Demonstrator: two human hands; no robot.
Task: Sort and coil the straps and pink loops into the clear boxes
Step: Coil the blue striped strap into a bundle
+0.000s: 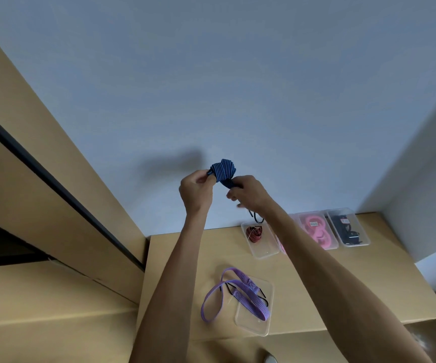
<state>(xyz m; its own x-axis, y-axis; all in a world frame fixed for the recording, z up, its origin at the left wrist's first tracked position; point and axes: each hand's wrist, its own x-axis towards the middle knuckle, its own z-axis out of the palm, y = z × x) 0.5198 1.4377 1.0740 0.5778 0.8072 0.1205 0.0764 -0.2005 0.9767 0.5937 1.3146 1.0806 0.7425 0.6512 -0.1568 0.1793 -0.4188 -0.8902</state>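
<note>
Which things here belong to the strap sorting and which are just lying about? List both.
Job: blue strap held in both hands (left hand, right hand); purple strap; red strap's box; pink loops' box; black straps' box.
Lying about: grey object at the bottom edge.

Dark blue striped strap (pixel 223 170), purple striped strap (pixel 248 294), pink loops (pixel 316 230), tan table (pixel 185 258).

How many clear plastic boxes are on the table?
5 that I can make out. Four stand in a row at the back: one with a red strap, one mostly hidden behind the arm, one with pink loops, one with black straps. One lies nearer, under the purple strap.
</note>
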